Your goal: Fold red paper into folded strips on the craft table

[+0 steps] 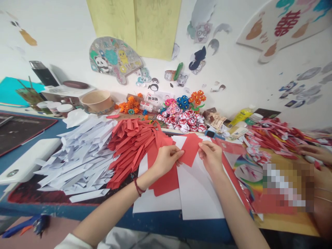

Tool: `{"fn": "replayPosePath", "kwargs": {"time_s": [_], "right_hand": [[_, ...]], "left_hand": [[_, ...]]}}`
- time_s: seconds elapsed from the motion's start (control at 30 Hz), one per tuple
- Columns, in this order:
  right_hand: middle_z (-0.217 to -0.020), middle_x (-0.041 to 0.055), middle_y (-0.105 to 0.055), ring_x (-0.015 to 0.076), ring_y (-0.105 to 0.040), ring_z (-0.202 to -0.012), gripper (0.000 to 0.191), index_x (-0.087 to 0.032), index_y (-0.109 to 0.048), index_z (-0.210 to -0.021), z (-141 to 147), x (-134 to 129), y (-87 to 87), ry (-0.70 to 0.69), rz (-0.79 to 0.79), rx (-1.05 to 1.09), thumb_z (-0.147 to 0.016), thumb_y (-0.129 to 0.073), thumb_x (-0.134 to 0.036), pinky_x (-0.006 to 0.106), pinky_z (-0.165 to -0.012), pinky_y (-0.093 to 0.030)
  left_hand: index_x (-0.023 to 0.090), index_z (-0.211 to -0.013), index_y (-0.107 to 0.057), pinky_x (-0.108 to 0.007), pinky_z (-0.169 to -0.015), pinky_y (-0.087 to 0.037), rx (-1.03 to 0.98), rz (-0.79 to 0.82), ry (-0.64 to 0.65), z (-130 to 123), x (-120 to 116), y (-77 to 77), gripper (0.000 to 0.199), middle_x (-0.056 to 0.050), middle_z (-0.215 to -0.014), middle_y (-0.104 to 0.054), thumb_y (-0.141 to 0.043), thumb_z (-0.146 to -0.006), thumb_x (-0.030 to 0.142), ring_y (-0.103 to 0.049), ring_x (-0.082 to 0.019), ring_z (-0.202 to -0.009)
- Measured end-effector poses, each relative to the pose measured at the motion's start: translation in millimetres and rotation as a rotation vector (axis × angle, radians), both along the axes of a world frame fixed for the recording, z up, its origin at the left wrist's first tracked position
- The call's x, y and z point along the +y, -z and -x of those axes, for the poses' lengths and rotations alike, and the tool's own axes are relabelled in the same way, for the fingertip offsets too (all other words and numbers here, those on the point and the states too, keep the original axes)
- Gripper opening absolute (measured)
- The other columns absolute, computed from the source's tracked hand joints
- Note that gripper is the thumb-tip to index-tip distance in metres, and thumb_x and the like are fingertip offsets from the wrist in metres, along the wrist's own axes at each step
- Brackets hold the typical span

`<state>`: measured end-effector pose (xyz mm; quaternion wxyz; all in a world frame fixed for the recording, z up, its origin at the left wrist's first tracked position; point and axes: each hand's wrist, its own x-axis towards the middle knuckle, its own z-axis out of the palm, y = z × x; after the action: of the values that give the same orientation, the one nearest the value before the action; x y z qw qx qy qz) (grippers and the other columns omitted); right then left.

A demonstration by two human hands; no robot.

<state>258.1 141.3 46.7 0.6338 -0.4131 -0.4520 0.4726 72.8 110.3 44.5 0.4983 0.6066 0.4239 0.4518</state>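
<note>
A small red paper piece (191,149) is held up between my two hands, above white paper sheets (201,193). My left hand (168,159) pinches its left edge between thumb and fingers. At its upper right edge, the fingertips of my right hand (210,154) are closed on it. Larger red paper (166,181) lies under my left hand on the white sheets. To the left is a pile of folded red paper strips (132,141), and beyond it a heap of folded white paper strips (80,155).
A co-worker's hands (320,155) are at the far right, near red and pink strips (275,136). Paper flowers (181,119) and a bowl (95,100) stand along the wall. A white device (31,159) lies left; a blue-handled tool (23,224) sits below the table edge.
</note>
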Motion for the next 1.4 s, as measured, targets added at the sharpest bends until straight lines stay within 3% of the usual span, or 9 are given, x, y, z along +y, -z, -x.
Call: {"fn": "replayPosePath", "kwargs": {"time_s": [0.17,0.4,0.57,0.63,0.73,0.9,1.0,1.2,1.4], "right_hand": [[-0.048,-0.0030,-0.056,0.0051,-0.043,-0.035,0.013,-0.016,-0.066,-0.061,0,0,-0.7,0.032,-0.005,0.015,-0.068,-0.075,-0.023,0.018,-0.031,-0.029],[-0.049,-0.0031,-0.056,0.0048,-0.044,-0.037,0.012,-0.016,-0.066,-0.063,-1,1,-2.4,0.001,0.021,0.042,-0.068,-0.075,-0.023,0.017,-0.033,-0.029],[-0.050,-0.0032,-0.055,0.0045,-0.044,-0.037,0.017,-0.016,-0.063,-0.061,-4,1,-4.2,-0.087,0.042,0.001,-0.070,-0.074,-0.024,0.017,-0.034,-0.028],[-0.050,-0.0030,-0.056,0.0054,-0.045,-0.037,0.017,-0.016,-0.063,-0.062,-3,0,-4.0,-0.125,0.060,-0.036,-0.071,-0.074,-0.025,0.017,-0.035,-0.029],[-0.051,-0.0020,-0.059,0.0070,-0.048,-0.038,0.018,-0.016,-0.062,-0.063,-2,-2,-3.1,-0.192,0.075,-0.089,-0.072,-0.074,-0.028,0.018,-0.036,-0.032],[-0.049,-0.0014,-0.059,0.0109,-0.053,-0.041,0.021,-0.017,-0.061,-0.065,1,-4,-1.1,-0.343,0.082,-0.172,-0.075,-0.071,-0.031,0.022,-0.041,-0.039],[-0.050,-0.0014,-0.059,0.0113,-0.054,-0.043,0.023,-0.017,-0.060,-0.063,2,-5,0.2,-0.354,0.026,-0.215,-0.076,-0.070,-0.032,0.022,-0.043,-0.040],[-0.052,0.0007,-0.063,0.0137,-0.058,-0.046,0.024,-0.017,-0.059,-0.064,0,-4,-0.3,-0.267,-0.005,-0.238,-0.078,-0.068,-0.033,0.024,-0.046,-0.043],[-0.054,-0.0006,-0.061,0.0130,-0.055,-0.048,0.022,-0.017,-0.060,-0.067,4,-6,-4.1,-0.404,-0.003,-0.302,-0.082,-0.063,-0.033,0.025,-0.049,-0.042]], "left_hand": [[0.015,-0.068,-0.056,-0.020,-0.050,-0.044,-0.003,0.018,0.011,0,1,-0.2,0.034,-0.002,-0.057,-0.064,-0.052,-0.086,0.044,-0.060,-0.012,-0.048],[0.016,-0.054,-0.050,-0.020,-0.048,-0.029,0.301,-0.133,-0.132,2,-1,-4.7,0.049,0.003,-0.045,-0.048,-0.044,-0.090,0.048,-0.043,-0.008,-0.045],[0.016,-0.054,-0.054,-0.024,-0.051,-0.025,0.621,-0.278,-0.197,6,-2,-5.5,0.050,-0.001,-0.050,-0.054,-0.041,-0.092,0.046,-0.048,-0.011,-0.048],[0.018,-0.069,-0.062,-0.024,-0.053,-0.027,0.695,-0.342,-0.255,8,-3,-7.3,0.040,-0.002,-0.061,-0.062,-0.042,-0.092,0.043,-0.054,-0.013,-0.056],[0.022,-0.093,-0.065,-0.023,-0.059,-0.033,0.602,-0.357,-0.286,9,-3,-10.3,0.026,-0.002,-0.081,-0.068,-0.044,-0.092,0.037,-0.060,-0.015,-0.070],[0.018,-0.079,-0.059,-0.020,-0.060,-0.038,0.266,-0.237,-0.218,9,0,-11.7,0.025,-0.001,-0.072,-0.063,-0.043,-0.091,0.033,-0.057,-0.012,-0.066],[0.017,-0.074,-0.055,-0.020,-0.059,-0.039,0.126,-0.186,-0.175,7,1,-12.0,0.028,0.000,-0.069,-0.060,-0.042,-0.090,0.035,-0.055,-0.012,-0.064],[0.016,-0.070,-0.053,-0.020,-0.058,-0.036,0.142,-0.163,-0.184,4,-1,-9.6,0.033,0.001,-0.066,-0.055,-0.041,-0.091,0.039,-0.049,-0.011,-0.062],[0.016,-0.075,-0.055,-0.019,-0.058,-0.034,0.202,-0.228,-0.172,5,-4,-9.0,0.023,0.001,-0.070,-0.058,-0.042,-0.089,0.028,-0.049,-0.010,-0.063]]}}
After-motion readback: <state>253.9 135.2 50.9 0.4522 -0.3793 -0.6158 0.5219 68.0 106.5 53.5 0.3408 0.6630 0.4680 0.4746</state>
